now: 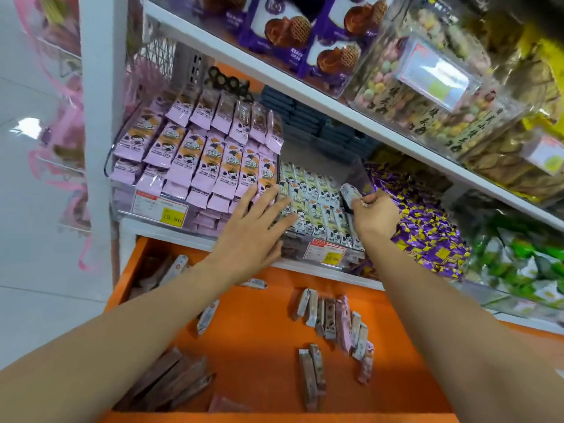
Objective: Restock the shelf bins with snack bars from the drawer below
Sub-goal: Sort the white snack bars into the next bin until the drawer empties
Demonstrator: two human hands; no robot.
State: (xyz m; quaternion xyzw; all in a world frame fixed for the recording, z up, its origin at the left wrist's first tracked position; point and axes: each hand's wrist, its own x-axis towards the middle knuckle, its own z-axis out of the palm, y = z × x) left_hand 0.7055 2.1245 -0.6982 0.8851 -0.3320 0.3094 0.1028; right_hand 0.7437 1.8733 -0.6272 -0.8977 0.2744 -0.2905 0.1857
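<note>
Landmark: clear bin (pixel 294 250) of white-wrapped bars (pixel 314 193), middle of the lower shelf.

- Left hand (pixel 256 221): fingers straight and spread, lying flat across the bin's left edge. Fingertips rest on the white bars and on the nearest pink wrappers. Holds nothing.
- Right hand (pixel 374 213): at the bin's right end, fingers curled tight around one snack bar (pixel 351 192). The bar stands roughly on end, just above the last row, close against the bin's right wall. Cannot tell whether it touches the row beneath.
- White bars fill the bin in neat rows, faces up.
- Left of the bin, touching it: a second clear bin (pixel 128 206) packed with pink-wrapped bars (pixel 195 154), stacked in tilted tiers.
- Right of the bin: a heap of purple-and-yellow sweets (pixel 427 227).
- Behind the bin: stacks of dark flat boxes (pixel 305 117).
- Front of the bin: a price label (pixel 332 257), yellow tag.
- Below the bin: the orange drawer (pixel 259 331), pulled open. Loose bars (pixel 332 315) lie on its floor, one row under the bin's right half, more scattered toward the left and near edges.
</note>
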